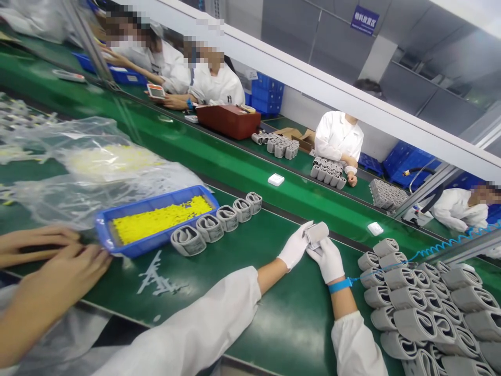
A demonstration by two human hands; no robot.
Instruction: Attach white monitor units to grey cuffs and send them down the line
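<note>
In white gloves, my left hand [295, 247] and my right hand [329, 260] both grip one rolled grey cuff [318, 233] above the green table, near its far edge. My left fingers close on its left end, and my right fingers hold it from below. Around my right wrist is a blue strap with a thin cord. A row of several rolled grey cuffs [210, 227] stands to the left of my hands. To the right, many more rolled cuffs [409, 297] are stacked in a large pile.
A blue tray [102, 230] of small yellow pieces stands at left, beside clear plastic bags [90, 172]. White strips [156, 277] lie in front. A co-worker's bare hands [62, 271] are at the left edge. Beyond runs a green conveyor [235, 162] carrying white devices [276, 179]; several people sit across it.
</note>
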